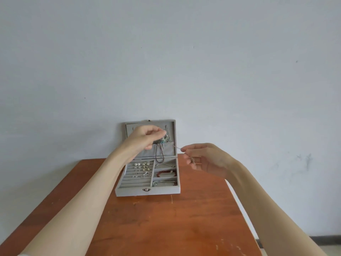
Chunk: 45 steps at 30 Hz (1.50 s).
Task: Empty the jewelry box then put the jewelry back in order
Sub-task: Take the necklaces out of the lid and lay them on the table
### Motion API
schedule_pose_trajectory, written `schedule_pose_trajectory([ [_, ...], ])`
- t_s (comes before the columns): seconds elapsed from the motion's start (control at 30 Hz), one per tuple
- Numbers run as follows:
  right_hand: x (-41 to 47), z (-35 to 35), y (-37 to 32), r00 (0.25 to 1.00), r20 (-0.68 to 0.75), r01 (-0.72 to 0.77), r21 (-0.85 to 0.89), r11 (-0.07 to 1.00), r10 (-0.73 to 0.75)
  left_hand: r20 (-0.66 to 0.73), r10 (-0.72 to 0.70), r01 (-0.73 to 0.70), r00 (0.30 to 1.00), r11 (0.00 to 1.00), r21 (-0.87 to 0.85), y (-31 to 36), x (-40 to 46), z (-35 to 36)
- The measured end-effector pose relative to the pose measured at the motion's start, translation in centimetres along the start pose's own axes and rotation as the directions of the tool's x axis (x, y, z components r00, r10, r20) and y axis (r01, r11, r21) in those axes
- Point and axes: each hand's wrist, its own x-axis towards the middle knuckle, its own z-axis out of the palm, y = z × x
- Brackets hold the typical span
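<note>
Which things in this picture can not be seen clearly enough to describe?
- Head view: the left hand covers part of the lid, so its hooks there are hidden.
- The jewelry pinched by that hand is a tangle, too small to sort.
- The thin piece pinched by the right hand is too fine to identify.
- Earrings in the box: too small to count.

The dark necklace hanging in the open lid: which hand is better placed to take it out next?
Left, I think. The left hand is already up at the lid, its fingers pinching at the jewelry just above the dark necklace. The right hand is off beside the box, pinching a thin chain.
</note>
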Motion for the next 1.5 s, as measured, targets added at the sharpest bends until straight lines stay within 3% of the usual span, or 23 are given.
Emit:
schedule_pose_trajectory([
  [0.1,-1.6,-2.0,0.6,0.999,-0.046,-0.003,-0.008,1.000,0.003,0.077,-0.018,-0.005,0.997,0.958,0.286,0.2,-0.4,2.1],
  [0.23,-2.8,-3.3,1.3,0.993,-0.112,0.010,-0.108,0.994,-0.022,0.139,-0.052,-0.013,0.989,0.903,0.430,0.1,-1.1,3.2],
  [0.37,-3.1,-3.8,1.6,0.986,-0.163,-0.001,-0.169,0.986,-0.027,0.109,-0.022,-0.021,0.994,0.927,0.375,0.0,-1.5,2.8],
  [0.57,-1.8,-1.1,1.9,0.985,-0.172,0.002,-0.126,0.992,-0.023,-0.018,-0.046,0.049,0.999,0.969,0.240,-1.1,-3.2,-1.0],
  [0.77,2.9,5.5,2.7,0.988,-0.151,-0.057,-0.204,0.977,0.026,-0.168,-0.100,0.121,0.981,0.985,0.120,-5.1,-5.9,-8.4],
  [1.0,10.5,15.1,4.3,0.992,-0.121,-0.072,-0.308,0.949,0.036,-0.365,-0.185,0.214,0.913,0.976,0.040,-12.9,-7.2,-19.1],
  [1.13,16.9,18.9,6.6,0.983,-0.183,-0.094,-0.390,0.916,0.023,-0.408,-0.239,0.262,0.881,0.965,-0.001,-18.6,-5.8,-23.4],
  [1.3,24.4,21.6,10.6,0.963,-0.269,-0.146,-0.586,0.797,-0.022,-0.437,-0.298,0.329,0.848,0.944,-0.006,-25.4,-2.9,-26.5],
  [1.5,29.5,20.9,12.8,0.916,-0.394,-0.199,-0.610,0.767,-0.076,-0.462,-0.350,0.369,0.815,0.928,-0.051,-29.8,1.7,-26.4],
])
